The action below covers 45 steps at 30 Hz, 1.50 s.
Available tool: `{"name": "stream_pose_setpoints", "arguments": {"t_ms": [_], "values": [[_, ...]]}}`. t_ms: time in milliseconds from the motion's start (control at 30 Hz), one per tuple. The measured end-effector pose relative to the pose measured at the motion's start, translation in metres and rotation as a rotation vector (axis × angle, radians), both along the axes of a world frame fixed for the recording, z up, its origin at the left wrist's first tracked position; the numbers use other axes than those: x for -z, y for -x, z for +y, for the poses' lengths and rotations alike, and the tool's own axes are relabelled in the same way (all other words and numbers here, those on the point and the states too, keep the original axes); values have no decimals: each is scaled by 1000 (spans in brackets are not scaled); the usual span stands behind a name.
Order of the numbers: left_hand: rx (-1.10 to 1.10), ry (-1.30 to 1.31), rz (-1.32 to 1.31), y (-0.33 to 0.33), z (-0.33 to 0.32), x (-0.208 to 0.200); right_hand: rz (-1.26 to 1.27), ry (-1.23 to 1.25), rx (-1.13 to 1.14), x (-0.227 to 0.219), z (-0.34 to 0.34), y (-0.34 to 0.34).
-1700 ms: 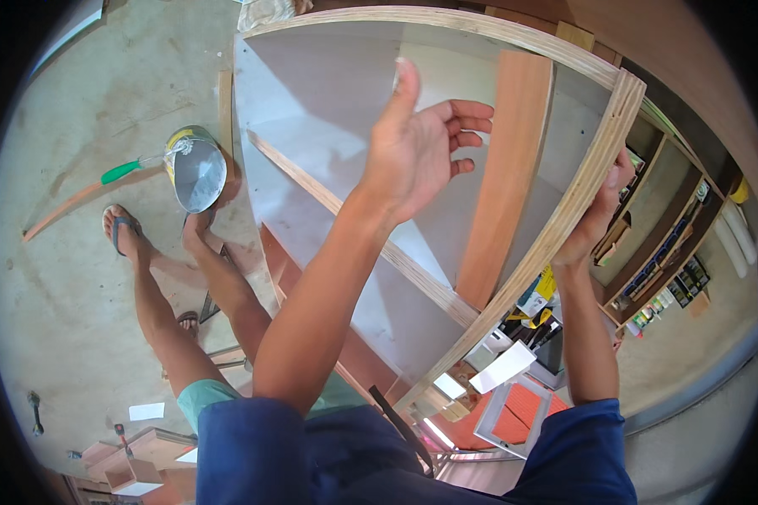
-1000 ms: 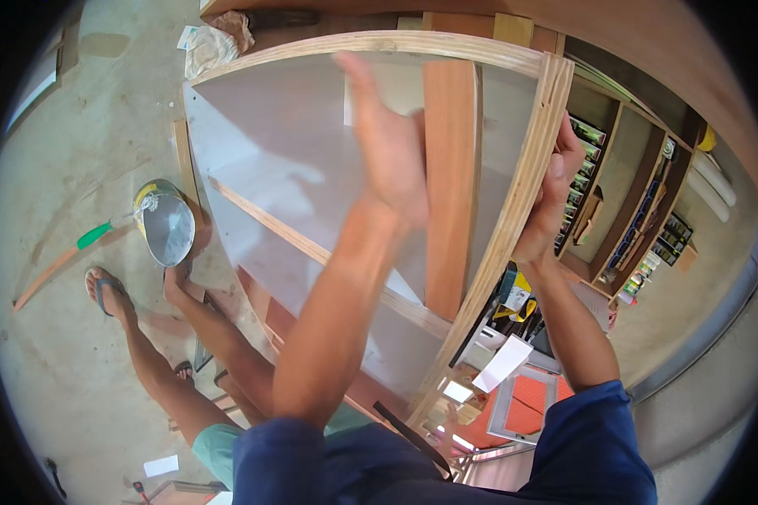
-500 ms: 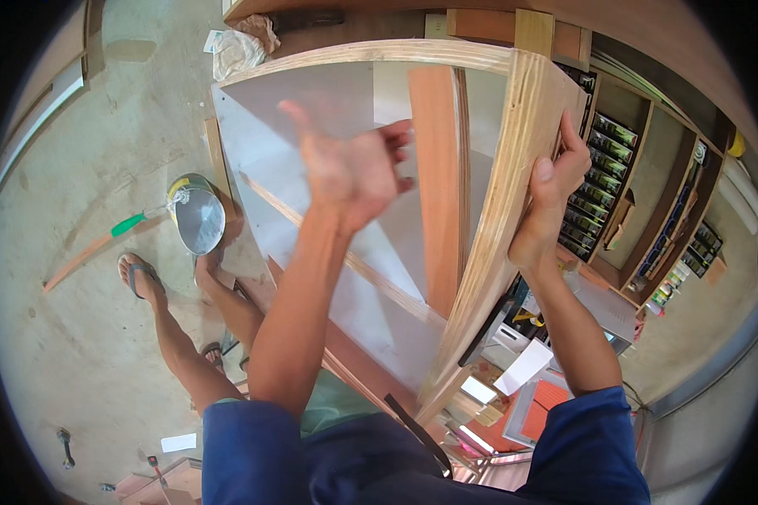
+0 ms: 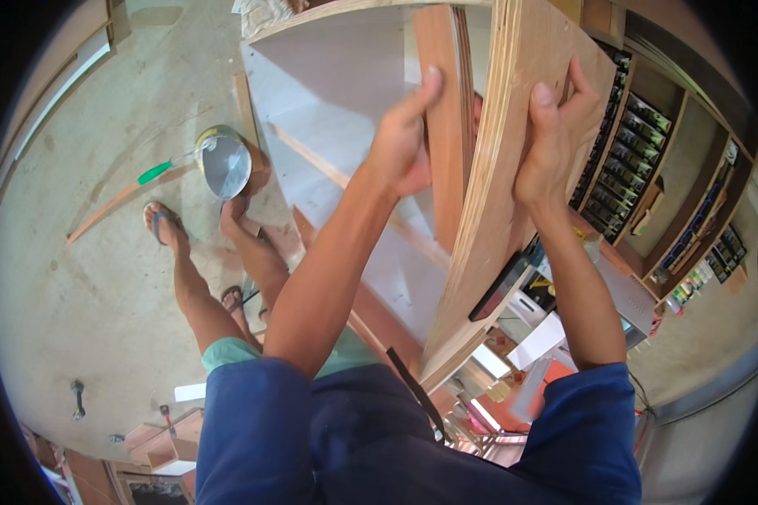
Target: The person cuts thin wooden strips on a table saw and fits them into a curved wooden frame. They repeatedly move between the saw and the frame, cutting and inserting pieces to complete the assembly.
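Note:
A large open plywood cabinet [image 4: 490, 168] with pale grey inner faces stands tilted in front of me. My left hand [image 4: 406, 139] reaches into it and grips an upright reddish-brown wooden board [image 4: 443, 118]. The thumb lies on the board's near face, and fingertips show past its far edge. Against the outer face of the cabinet's right side panel [image 4: 518, 177] rests my right hand [image 4: 556, 151], thumb and fingers apart, holding nothing. A thin wooden strip [image 4: 312, 160] runs slantwise across the cabinet's inside.
On the floor at left are a metal pail [image 4: 226, 168] and a green-handled tool [image 4: 154, 173], near my sandalled feet. A hammer-like tool [image 4: 77, 400] lies lower left. Shelves with rows of small packages [image 4: 636, 151] stand at right, above a cluttered work surface [image 4: 535, 337].
My left hand has moved from open in mid-air to the board and closed on it. My right hand stays on the side panel. The view has shifted, so the cabinet sits higher in it.

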State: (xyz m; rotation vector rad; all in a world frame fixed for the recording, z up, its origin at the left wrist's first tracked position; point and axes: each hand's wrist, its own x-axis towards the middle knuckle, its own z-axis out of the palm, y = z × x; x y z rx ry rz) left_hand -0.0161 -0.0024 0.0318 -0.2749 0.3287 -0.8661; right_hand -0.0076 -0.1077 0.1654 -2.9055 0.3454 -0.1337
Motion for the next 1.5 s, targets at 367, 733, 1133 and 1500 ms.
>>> {"name": "stream_pose_setpoints", "arguments": {"t_ms": [367, 733, 1133, 1500], "values": [[-19, 95, -189, -21, 7, 15, 4, -127, 50, 7, -10, -1], [-39, -41, -88, -8, 8, -6, 107, -465, 36, 6, 17, -4], [-152, -154, -203, -14, 8, -4, -71, -768, 372, 13, 47, -37], [-103, -546, -85, -5, 3, -27, 41, 226, -119, -6, -22, 14]]}}
